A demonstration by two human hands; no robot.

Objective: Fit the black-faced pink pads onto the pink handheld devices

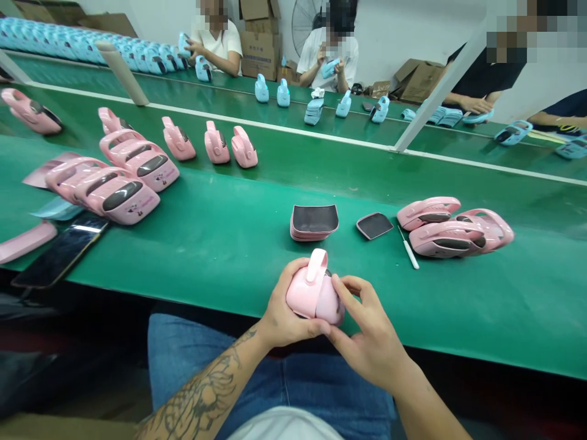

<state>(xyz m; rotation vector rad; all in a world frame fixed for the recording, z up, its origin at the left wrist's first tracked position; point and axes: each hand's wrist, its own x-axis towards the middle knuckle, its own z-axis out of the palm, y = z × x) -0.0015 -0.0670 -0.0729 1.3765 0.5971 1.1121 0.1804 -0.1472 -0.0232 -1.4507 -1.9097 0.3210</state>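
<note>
I hold a small pink plastic device with a loop handle [303, 294] in front of me at the table's near edge. My left hand [280, 315] wraps around its left side, the thumb along the bottom. My right hand [367, 324] grips the right end, fingertips on the top and thumb underneath. Just beyond lies a stack of pink-edged dark panels [314, 222], with a single dark panel [375, 225] beside it. A white-handled screwdriver [409, 250] rests farther right, next to several pink devices [452, 235] lying together.
More pink devices [121, 192] are grouped at the left, near a black phone [62, 247] and a pink strip [27, 241]. Several pink devices stand along the green belt [298, 150]. Behind a white rail [275, 126], co-workers handle blue devices [283, 93]. A slanted post [443, 79] rises at right.
</note>
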